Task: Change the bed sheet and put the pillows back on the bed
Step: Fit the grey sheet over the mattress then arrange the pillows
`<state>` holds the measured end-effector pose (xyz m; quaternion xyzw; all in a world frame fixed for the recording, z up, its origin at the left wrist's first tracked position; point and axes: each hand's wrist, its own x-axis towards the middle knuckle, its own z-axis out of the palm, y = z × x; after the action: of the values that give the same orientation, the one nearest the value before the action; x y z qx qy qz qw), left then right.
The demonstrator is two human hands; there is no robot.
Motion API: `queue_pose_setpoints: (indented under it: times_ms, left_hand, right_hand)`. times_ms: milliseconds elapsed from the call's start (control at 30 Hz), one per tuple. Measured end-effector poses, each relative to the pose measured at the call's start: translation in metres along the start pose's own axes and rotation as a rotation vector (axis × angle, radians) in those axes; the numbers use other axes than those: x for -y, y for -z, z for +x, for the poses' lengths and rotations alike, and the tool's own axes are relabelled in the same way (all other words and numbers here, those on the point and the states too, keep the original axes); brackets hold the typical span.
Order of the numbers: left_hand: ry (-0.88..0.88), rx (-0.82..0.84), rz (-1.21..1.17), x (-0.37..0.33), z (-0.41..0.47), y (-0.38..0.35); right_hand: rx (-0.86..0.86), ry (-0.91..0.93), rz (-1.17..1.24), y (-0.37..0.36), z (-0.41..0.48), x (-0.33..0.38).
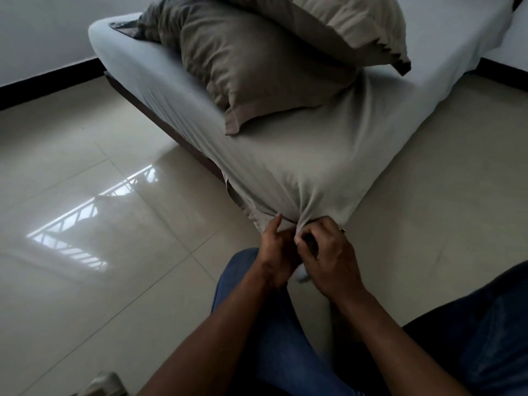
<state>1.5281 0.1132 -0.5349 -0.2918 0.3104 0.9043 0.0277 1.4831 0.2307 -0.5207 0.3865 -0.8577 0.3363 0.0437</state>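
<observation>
A pale grey bed sheet (pixel 311 155) covers the low mattress, and its near corner is gathered into a bunch of folds. My left hand (pixel 275 250) and my right hand (pixel 328 258) meet at that corner, both closed on the bunched cloth. Two grey-brown pillows lie on the bed: a large one (pixel 243 64) in the middle and a second one (pixel 348 27) lying partly on top of it at the back. A darker crumpled cloth (pixel 134 25) sits at the far left corner of the mattress.
A dark bed frame (pixel 160 118) runs under the mattress's left side. Glossy tiled floor (pixel 100 224) surrounds the bed. My knees in blue jeans (pixel 257 324) are below the hands. A pale shoe (pixel 104 384) lies at the bottom left. White walls with dark skirting stand behind.
</observation>
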Motion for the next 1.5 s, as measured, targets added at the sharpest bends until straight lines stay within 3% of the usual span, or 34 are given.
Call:
queue_pose_setpoints:
  times_ms: [167,333,433,533,633,833,933,1000,1200,1300,1400,1433,1500]
  left_hand:
    - [0.045,0.068,0.007,0.004,0.006,0.009]
    - [0.052,0.082,0.241,-0.012,0.009,0.04]
    - [0.074,0.103,0.382,-0.016,0.009,0.046]
    - [-0.026,0.043,0.652,-0.016,0.011,0.055]
    - [-0.081,0.061,1.031,-0.023,0.015,0.071]
    - [-0.18,0.225,1.777,-0.028,0.019,0.063]
    - [-0.376,0.221,1.851,-0.008,0.003,0.053]
    - [-0.481,0.133,1.836,0.008,-0.01,0.05]
    - [-0.422,-0.092,2.058,0.029,-0.023,0.042]
    - [-0.564,-0.224,1.968,0.02,-0.034,0.04]
    - [-0.864,-0.358,1.468,0.008,-0.046,0.029]
    - [-0.864,-0.325,1.301,0.008,-0.042,0.021]
    - [-0.657,-0.181,0.939,0.009,-0.025,0.006]
  right_hand:
    - [0.126,-0.078,0.139,-0.013,-0.006,0.003]
    - [0.317,-0.253,0.426,-0.018,0.011,0.001]
    - [0.393,-0.275,0.389,-0.024,0.022,0.008]
    - [0.453,-0.222,0.332,-0.024,0.027,0.018]
    - [0.372,-0.188,0.312,-0.014,0.015,0.021]
    - [-0.031,-0.309,0.002,0.009,-0.005,0.015]
    - [-0.138,-0.405,0.062,0.011,-0.001,0.017]
    - [-0.151,-0.435,0.106,0.008,0.001,0.016]
    - [-0.153,-0.432,0.118,0.009,-0.004,0.007]
    - [-0.154,-0.406,0.124,0.025,-0.008,0.003]
    - [-0.157,-0.314,0.096,0.038,-0.01,-0.001]
    - [-0.153,-0.273,0.075,0.039,-0.011,-0.002]
    - [-0.154,-0.2,0.036,0.038,-0.013,-0.002]
